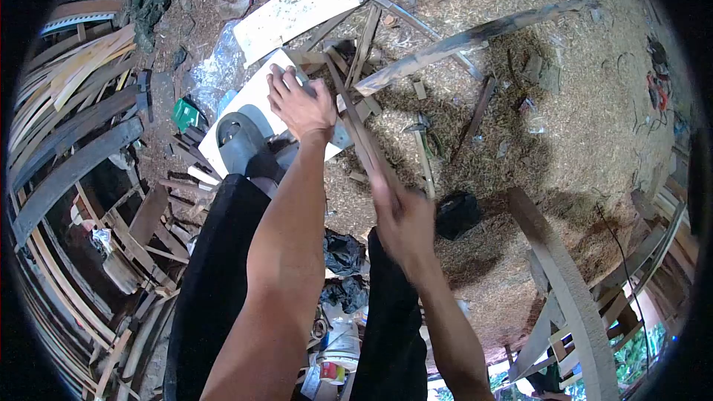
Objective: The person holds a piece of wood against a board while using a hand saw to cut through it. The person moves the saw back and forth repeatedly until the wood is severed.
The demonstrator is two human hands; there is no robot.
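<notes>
My left hand (303, 104) presses down on a white board (256, 93), its fingers apart and bent near the board's far end. A foot in a dark grey shoe (245, 145) rests on the same board, nearer my body. My right hand (405, 226), blurred by motion, is closed around the near end of a long, narrow, saw-like tool (364, 137). This tool reaches forward past the board's right edge, close to my left hand. To its right, a hammer (423, 152) with a light handle lies on the ground.
Sawdust (579, 111) and wood scraps cover the ground. A long weathered plank (460, 44) lies ahead, beside a pale panel (297, 15). Stacked wood strips (74, 96) stand at left. A curved beam (568, 275) rises at right. Between my legs is a white tub (340, 349).
</notes>
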